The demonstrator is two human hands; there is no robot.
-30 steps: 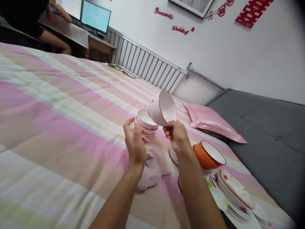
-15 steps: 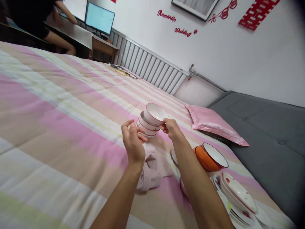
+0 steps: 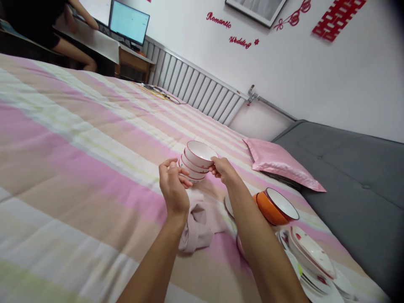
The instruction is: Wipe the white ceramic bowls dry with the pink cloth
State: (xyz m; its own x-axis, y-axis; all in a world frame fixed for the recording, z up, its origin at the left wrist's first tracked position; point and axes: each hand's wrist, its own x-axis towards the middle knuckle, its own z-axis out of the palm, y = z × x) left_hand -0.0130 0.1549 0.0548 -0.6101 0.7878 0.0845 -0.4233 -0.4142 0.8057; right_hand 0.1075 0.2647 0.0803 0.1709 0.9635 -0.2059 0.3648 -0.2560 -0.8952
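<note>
A small stack of white bowls with red rims [image 3: 195,162] rests on the striped pink quilt [image 3: 78,139]. My right hand [image 3: 222,170] pinches the rim of the top bowl, which sits nested in the stack. My left hand [image 3: 173,189] hovers just left of the stack with its fingers curled, fingertips close to the lowest bowl and holding nothing I can see. A crumpled pink cloth [image 3: 197,225] lies below both hands.
An orange bowl [image 3: 273,206] lies tilted on its side to the right, with stacked plates [image 3: 312,256] nearer the corner. A pink pillow [image 3: 277,162] and grey mattress [image 3: 353,189] lie beyond. Another person sits at a desk with a monitor [image 3: 128,23] far left.
My right hand has lowered the tilted bowl onto the stack, where it now sits nested upright. My left hand has barely moved.
</note>
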